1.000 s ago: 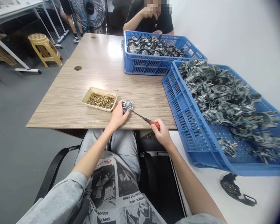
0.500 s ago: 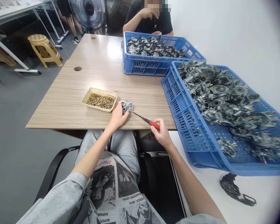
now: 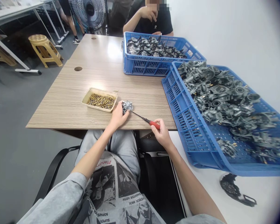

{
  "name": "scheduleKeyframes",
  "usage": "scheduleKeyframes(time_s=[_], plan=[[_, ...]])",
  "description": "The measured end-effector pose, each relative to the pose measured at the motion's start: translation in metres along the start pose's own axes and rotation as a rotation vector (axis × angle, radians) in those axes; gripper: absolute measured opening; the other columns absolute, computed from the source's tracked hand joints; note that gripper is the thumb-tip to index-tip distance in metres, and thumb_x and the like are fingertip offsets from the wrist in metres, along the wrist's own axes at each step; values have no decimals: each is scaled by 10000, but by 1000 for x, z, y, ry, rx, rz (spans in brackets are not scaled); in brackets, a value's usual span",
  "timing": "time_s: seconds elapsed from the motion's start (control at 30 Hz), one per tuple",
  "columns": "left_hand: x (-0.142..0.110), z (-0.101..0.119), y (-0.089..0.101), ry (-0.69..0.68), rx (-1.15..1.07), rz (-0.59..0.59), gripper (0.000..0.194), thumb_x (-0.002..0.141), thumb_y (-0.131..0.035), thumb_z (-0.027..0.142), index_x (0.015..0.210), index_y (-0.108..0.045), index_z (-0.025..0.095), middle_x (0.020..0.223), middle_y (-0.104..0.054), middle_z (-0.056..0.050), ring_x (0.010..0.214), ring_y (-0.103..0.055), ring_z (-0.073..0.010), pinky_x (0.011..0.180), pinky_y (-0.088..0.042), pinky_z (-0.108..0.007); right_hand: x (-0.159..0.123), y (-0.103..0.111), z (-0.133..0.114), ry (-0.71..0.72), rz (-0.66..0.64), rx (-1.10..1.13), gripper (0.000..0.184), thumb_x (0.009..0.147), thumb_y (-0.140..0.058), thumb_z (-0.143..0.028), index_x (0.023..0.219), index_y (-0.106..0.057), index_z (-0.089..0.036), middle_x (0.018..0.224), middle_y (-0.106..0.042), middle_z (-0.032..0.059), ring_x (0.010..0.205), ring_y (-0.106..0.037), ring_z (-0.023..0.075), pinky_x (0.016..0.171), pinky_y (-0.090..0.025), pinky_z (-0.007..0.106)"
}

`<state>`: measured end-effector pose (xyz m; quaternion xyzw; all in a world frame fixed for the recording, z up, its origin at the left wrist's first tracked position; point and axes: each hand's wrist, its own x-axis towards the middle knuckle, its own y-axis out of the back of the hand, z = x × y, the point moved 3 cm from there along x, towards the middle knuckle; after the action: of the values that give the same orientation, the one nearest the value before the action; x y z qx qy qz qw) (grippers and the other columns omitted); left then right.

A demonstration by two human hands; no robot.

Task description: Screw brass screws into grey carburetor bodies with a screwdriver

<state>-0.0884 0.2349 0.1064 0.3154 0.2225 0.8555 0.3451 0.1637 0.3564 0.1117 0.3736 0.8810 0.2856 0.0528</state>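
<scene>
My left hand is closed around a small grey metal carburetor body on the table, near its front edge. In my right hand is a screwdriver with a red and black handle, held by the handle end. Its long thin shaft slants up and left, and the tip meets the right side of the carburetor body; the exact contact point is too small to make out. Just left of my left hand stands a cream plastic tub filled with small brass pieces.
A large blue crate of grey metal castings stands at the right. Behind it, another blue crate holds parts with black pieces. Across the table sits a person. A small brass piece lies behind the tub.
Almost nothing differs: both hands keep their hold on the carburetor body and the screwdriver. The person across the table has shifted a raised hand slightly.
</scene>
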Motion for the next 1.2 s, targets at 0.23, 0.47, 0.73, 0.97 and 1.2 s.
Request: scheduleKeyframes(time_s=[0.23, 0.47, 0.73, 0.97, 1.2], plan=[[0, 2, 1, 7, -1, -17, 478, 966, -590, 323, 1381, -426, 153, 1270, -676, -170, 1153, -668, -301, 1017, -522, -428, 1, 1, 2, 9, 27, -66, 280, 1025, -494, -516, 957, -523, -246, 651, -462, -43, 568, -447, 173, 601, -345, 321], [0, 3, 2, 8, -2, -28, 462, 970, -591, 321, 1373, -426, 167, 1284, -671, -166, 1168, -669, -298, 1028, -524, -430, 0, 0, 3, 17, -2, -21, 253, 993, -566, -483, 1064, -507, -247, 705, -514, -40, 546, -440, 164, 576, -350, 321], [0, 2, 2, -8, 1, -20, 461, 970, -580, 316, 1376, -424, 165, 1293, -669, -167, 1179, -659, -294, 1051, -513, -433, 1, 0, 6, 10, 16, -48, 275, 1025, -509, -513, 957, -511, -246, 663, -468, -45, 561, -436, 167, 596, -343, 326], [0, 2, 2, 10, 6, -36, 471, 969, -577, 317, 1385, -422, 160, 1273, -671, -172, 1169, -656, -299, 1045, -515, -445, 0, -1, 2, 23, -3, -15, 244, 994, -559, -475, 1046, -508, -242, 706, -500, -42, 546, -425, 157, 575, -337, 320], [0, 2, 2, -1, 1, -30, 464, 970, -583, 318, 1378, -425, 162, 1282, -674, -166, 1164, -661, -291, 1048, -517, -436, 1, 0, 7, -4, 18, -32, 229, 992, -559, -472, 992, -498, -251, 686, -497, -39, 549, -442, 170, 574, -347, 324]])
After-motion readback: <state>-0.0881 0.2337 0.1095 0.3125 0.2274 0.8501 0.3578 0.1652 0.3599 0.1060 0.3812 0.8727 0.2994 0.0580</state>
